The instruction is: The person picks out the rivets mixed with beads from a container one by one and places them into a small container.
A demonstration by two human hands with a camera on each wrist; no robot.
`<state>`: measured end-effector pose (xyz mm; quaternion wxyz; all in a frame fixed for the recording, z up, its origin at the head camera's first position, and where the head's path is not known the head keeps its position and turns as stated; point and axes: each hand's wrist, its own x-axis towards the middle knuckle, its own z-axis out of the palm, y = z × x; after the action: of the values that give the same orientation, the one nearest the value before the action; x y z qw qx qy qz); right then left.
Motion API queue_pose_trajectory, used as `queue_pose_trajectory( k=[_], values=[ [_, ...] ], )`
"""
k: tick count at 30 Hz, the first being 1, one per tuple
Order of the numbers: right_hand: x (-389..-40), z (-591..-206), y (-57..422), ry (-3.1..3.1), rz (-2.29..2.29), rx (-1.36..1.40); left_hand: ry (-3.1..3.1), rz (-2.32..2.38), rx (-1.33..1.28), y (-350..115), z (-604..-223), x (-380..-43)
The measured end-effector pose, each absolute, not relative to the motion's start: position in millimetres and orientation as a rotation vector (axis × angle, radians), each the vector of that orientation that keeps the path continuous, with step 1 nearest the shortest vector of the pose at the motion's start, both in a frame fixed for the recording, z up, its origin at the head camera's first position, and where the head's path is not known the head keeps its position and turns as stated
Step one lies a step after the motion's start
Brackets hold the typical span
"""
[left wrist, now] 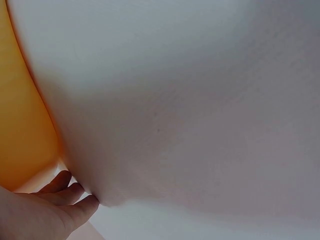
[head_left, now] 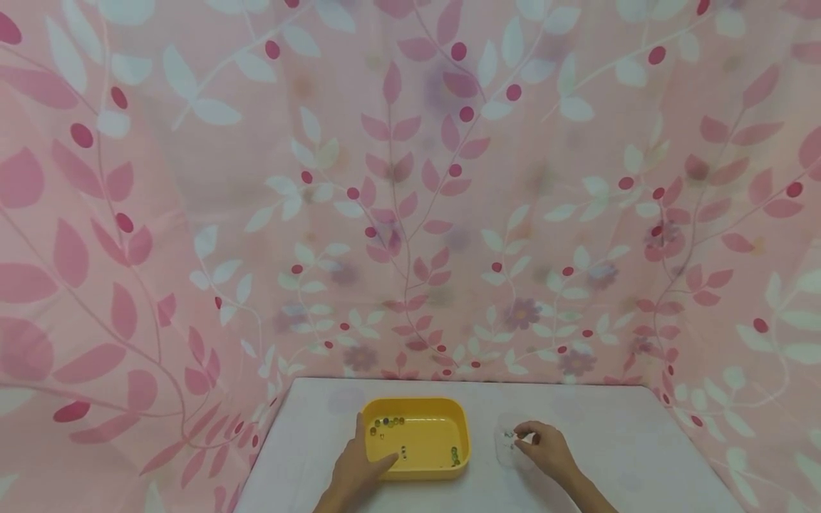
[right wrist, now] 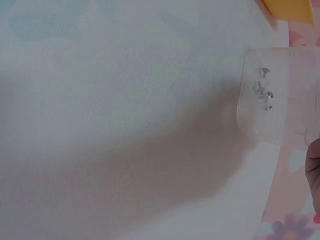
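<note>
My left hand [head_left: 356, 463] holds the left side of a yellow tray [head_left: 467, 442], thumb over the near rim and fingers along the outer wall. In the left wrist view, its fingertips [left wrist: 89, 202] rest low beside the yellow wall. Several small round pieces [head_left: 386, 422] sit in the tray's far left part, a greenish cluster [head_left: 455, 456] at the right. My right hand [head_left: 546, 450] bends its thumb and index finger over a clear plastic box [right wrist: 280, 125]. Small silver metal pieces [right wrist: 261, 91] with flat heads lie in the box. I cannot tell whether those fingertips pinch one.
Both containers stand on a table under a pale cloth [head_left: 616, 442], the box right of the tray with a gap between. Behind the table and along both sides hangs a pink curtain [head_left: 410, 214] with a leaf pattern.
</note>
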<state>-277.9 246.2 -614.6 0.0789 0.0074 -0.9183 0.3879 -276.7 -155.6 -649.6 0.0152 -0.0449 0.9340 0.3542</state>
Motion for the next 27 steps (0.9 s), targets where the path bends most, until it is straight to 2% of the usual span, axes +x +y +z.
queue_pose_trajectory(
  k=[13,27],
  values=[
    [-274.2,-608.7,258.0,-2.443,0.777,0.146,2.913,1.109,-0.128,-156.8,-651.5,-277.7],
    [-265.5,-624.9,288.1,-2.645,0.446,0.101,2.906,1.112,-0.119,-157.8,-650.8,-276.7]
  ],
)
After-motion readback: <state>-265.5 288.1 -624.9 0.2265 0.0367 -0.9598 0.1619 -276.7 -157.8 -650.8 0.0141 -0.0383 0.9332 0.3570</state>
